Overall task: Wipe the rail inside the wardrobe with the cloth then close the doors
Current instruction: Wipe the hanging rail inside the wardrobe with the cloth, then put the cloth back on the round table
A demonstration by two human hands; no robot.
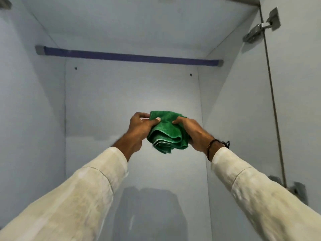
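Both arms wear long cream sleeves (83, 193) (loose, faintly textured, seamed cuffs); a dark beaded bracelet (213, 146) with a tassel circles the right wrist.

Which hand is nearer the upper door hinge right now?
Right. The right hand grips the green cloth on the side toward the upper door hinge, well below it; the left hand grips the cloth's far side.

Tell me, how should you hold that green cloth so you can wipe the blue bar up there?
Grip the green cloth around its bunched middle, coming from below, as the left hand and right hand do now. Its loose folds hang down, so gathering them probably leaves a flat pad on top to press up against the rail overhead.
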